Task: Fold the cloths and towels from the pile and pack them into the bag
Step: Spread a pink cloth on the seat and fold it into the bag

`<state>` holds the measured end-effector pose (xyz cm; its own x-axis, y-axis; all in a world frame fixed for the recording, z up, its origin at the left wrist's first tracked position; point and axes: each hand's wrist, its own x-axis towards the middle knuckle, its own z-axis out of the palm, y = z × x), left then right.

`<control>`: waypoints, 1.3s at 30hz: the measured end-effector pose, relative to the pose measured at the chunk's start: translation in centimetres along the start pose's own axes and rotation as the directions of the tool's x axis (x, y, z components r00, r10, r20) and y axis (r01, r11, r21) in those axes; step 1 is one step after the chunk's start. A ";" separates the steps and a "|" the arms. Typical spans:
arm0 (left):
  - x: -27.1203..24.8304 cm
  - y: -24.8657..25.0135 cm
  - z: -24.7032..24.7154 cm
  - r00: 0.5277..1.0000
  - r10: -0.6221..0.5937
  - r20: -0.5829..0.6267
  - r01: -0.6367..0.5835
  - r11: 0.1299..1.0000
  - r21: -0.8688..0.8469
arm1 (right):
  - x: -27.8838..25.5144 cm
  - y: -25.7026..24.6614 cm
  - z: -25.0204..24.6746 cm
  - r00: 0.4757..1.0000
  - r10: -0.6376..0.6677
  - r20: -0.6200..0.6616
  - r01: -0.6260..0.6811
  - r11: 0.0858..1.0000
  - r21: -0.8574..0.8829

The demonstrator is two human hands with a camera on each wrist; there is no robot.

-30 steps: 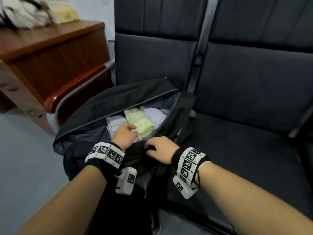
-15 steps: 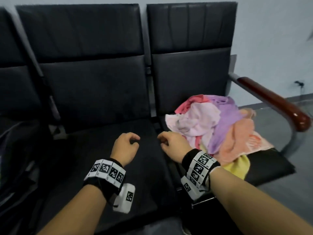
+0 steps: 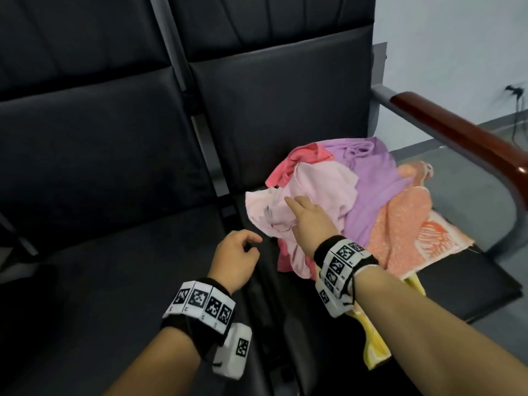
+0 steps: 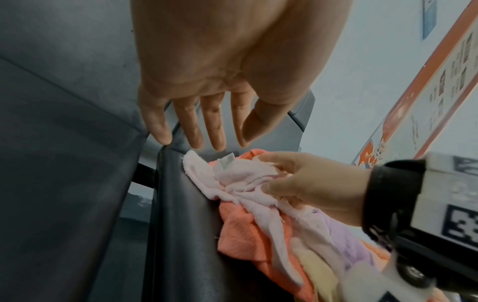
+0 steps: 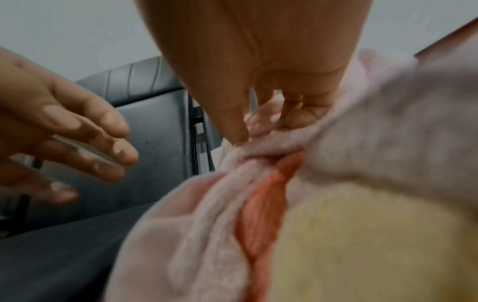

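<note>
Your right hand [image 3: 307,221] pinches the pale pink towel [image 3: 320,190] atop the pile at the seat's left edge, left hand [image 3: 237,252] empty, fingers relaxed; it looks soft and limp, so grab a corner.

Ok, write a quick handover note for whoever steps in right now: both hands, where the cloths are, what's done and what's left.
Right hand: thumb and fingers closing on the pale pink cloth on top of the pile; not lifted yet.
Left hand: free, fingers relaxed, hovering over the middle seat beside the pile.
Pile: pink, coral, purple, orange and yellow cloths, unfolded, on the right-hand seat by the wooden armrest.
Bag: not in view now.
Left: lift the pink cloth, fold it, pack it, then the rest.
</note>
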<state>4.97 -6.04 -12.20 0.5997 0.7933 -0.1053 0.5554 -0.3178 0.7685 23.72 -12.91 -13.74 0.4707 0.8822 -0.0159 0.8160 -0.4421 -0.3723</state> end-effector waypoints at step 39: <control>-28.0 -9.6 -26.1 0.847 0.191 -0.496 -0.269 0.959 -0.090 | -21.0 -31.8 -1.9 0.845 -0.534 0.019 0.498 0.800 0.335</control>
<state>-32.16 -11.63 -0.17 0.3281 0.8688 0.3708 0.3193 -0.4715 0.8220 -11.47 -17.67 0.24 -0.0442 0.9848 0.1679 0.7750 0.1398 -0.6163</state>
